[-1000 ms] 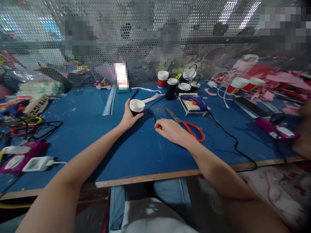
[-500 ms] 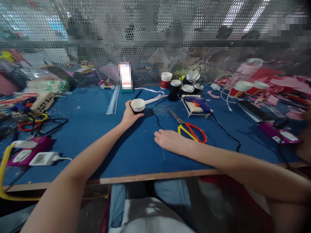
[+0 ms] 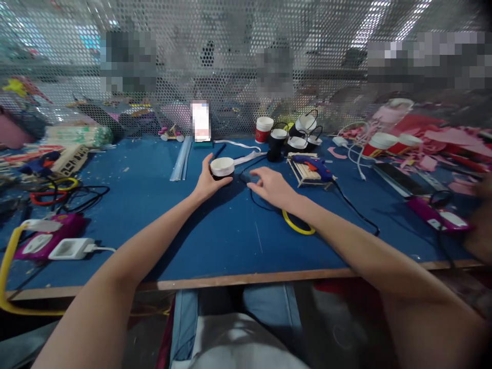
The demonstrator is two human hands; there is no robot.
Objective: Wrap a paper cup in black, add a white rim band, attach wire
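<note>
Blue tabletop (image 3: 215,236) spreading between forearms (image 3: 169,221) to wooden edge (image 3: 246,279), left hand (image 3: 205,184) gripping cup (image 3: 223,168), right hand (image 3: 273,188), fingers (image 3: 257,188) parted, near cord (image 3: 255,202)

Held cup (image 3: 222,173): white over black
Bench (image 3: 215,225): blue, brown front edge
Glue gun (image 3: 321,171), right of held cup: blue and orange
Scissor handle (image 3: 291,223): yellow

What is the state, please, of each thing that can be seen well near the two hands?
Round cup, white above black: hollow end up, held by the left hand.
Right hand: thumb and forefinger parted.
Blue glue gun with orange trigger: lying on pale wooden rack.
Yellow loop handle: partly hidden behind right forearm.
Rectangular phone: standing, screen lit.
Red-and-white cup: upright.
</note>
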